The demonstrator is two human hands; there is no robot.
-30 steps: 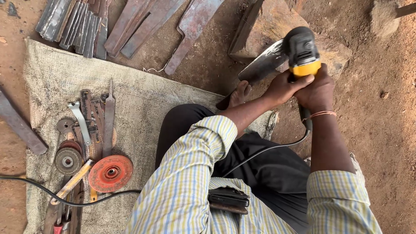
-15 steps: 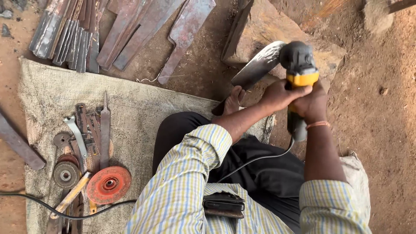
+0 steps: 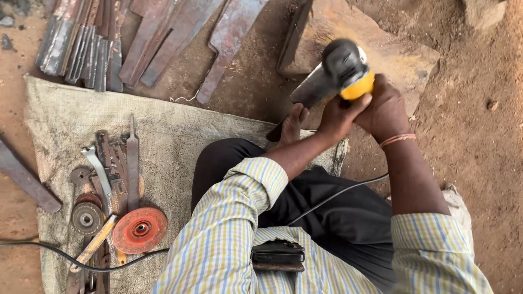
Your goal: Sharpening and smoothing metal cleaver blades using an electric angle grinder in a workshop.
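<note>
Both hands wrap a black-and-yellow angle grinder [image 3: 344, 68]. Left hand [image 3: 338, 117] grips underneath, right hand [image 3: 384, 106] clamps beside. Grey metal blade [image 3: 310, 90] sits beneath.

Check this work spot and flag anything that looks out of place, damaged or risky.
The bare foot pins the metal blade against the stone, right beside the angle grinder that both hands hold, left hand and right hand. A black cable trails over the loose tools and orange disc on the sackcloth.
</note>
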